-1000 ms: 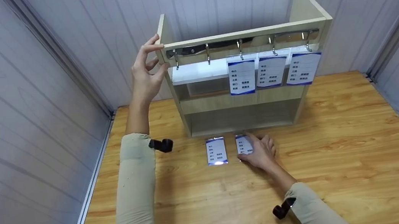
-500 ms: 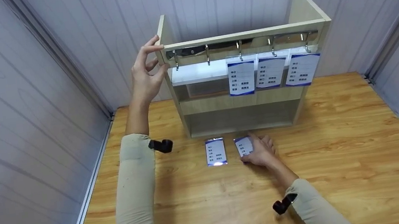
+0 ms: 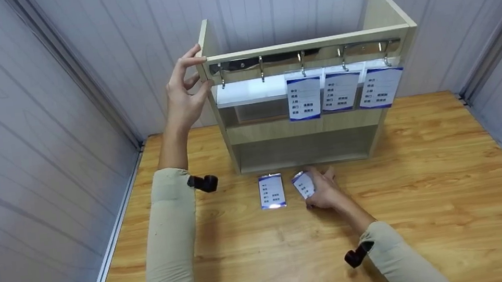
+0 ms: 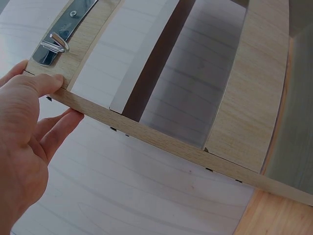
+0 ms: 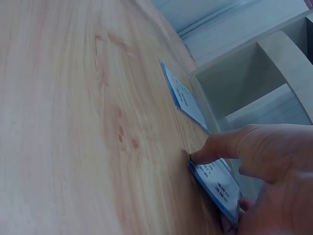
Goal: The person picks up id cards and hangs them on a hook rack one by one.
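My left hand (image 3: 185,91) grips the upper left corner of a pale wooden shelf (image 3: 298,127). In the left wrist view its thumb lies on the front and its fingers wrap the side board. Down on the floor before the shelf, my right hand (image 3: 324,189) holds a white and blue name badge (image 3: 304,184) between thumb and fingers. That badge is turned askew, and the hand covers part of it; its near edge looks slightly raised in the right wrist view. A second badge (image 3: 271,190) lies flat to its left.
A metal hook rail (image 3: 241,63) runs along the shelf's top front. Three badges hang from its right-hand hooks, among them the leftmost hanging badge (image 3: 304,99); the two left hooks carry nothing. Panelled walls (image 3: 39,154) flank the wood-grain surface (image 3: 267,265).
The badge under my right hand has turned askew, its top swinging left, and its lower end has shifted slightly nearer. The left hand keeps its place on the shelf.
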Action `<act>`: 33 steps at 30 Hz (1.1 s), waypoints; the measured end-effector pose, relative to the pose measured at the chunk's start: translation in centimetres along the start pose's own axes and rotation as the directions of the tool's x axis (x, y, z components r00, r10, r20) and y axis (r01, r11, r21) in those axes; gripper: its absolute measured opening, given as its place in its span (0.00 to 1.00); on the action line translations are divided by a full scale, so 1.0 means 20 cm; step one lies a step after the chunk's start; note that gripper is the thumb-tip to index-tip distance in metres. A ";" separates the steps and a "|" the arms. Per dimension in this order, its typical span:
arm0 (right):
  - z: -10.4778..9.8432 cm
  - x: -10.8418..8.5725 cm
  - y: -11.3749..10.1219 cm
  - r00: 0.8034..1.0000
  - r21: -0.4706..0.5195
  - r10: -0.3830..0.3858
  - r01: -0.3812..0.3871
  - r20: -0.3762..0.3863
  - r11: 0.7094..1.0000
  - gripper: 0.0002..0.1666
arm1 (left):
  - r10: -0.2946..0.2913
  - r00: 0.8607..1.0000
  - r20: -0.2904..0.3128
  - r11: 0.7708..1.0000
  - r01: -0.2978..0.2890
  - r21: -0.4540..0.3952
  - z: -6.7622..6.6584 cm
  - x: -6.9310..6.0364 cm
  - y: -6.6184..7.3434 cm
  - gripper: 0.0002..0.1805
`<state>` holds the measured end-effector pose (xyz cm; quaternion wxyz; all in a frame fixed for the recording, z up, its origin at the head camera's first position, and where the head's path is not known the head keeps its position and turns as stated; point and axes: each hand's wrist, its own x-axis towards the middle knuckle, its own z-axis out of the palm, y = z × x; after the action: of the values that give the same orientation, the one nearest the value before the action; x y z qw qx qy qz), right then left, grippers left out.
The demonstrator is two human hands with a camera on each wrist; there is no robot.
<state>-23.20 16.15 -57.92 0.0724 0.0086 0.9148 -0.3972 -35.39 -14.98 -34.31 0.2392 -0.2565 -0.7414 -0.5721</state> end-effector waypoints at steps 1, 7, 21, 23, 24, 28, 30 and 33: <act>0.00 0.00 0.00 1.000 0.006 -0.009 0.009 0.005 1.000 0.61 | 0.002 1.000 -0.001 1.000 -0.002 -0.002 0.00 0.00 0.00 0.22; 0.03 0.04 0.08 0.998 0.006 -0.064 0.064 -0.025 0.998 0.60 | 0.005 1.000 0.005 1.000 -0.005 -0.008 0.01 0.01 0.00 0.22; 0.11 0.13 0.23 0.970 -0.019 -0.209 0.208 -0.124 0.978 0.57 | -0.018 1.000 0.001 1.000 0.018 -0.010 0.00 0.00 0.01 0.22; 0.11 0.15 0.26 0.971 -0.022 -0.201 0.200 -0.130 0.980 0.60 | -0.015 1.000 0.001 1.000 0.016 -0.013 0.00 0.00 0.02 0.22; 0.12 0.17 0.27 0.971 -0.025 -0.199 0.197 -0.133 0.980 0.61 | -0.015 1.000 0.000 1.000 0.015 -0.015 0.00 0.00 0.02 0.22; 0.14 0.21 0.32 0.973 -0.027 -0.190 0.188 -0.134 0.982 0.63 | -0.014 1.000 -0.002 1.000 0.014 -0.015 0.00 0.00 0.02 0.22; 0.14 0.21 0.33 0.973 -0.027 -0.187 0.185 -0.132 0.982 0.63 | -0.013 1.000 -0.002 1.000 0.013 -0.014 0.00 0.00 0.02 0.22; 0.13 0.20 0.33 0.971 -0.021 -0.192 0.191 -0.144 0.981 0.62 | -0.015 1.000 -0.003 1.000 0.015 -0.012 -0.01 0.00 0.02 0.22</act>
<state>-26.27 18.56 -65.00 -0.0332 -0.0510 0.9156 -0.3973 -35.10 -15.02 -34.10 0.2343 -0.2514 -0.7395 -0.5788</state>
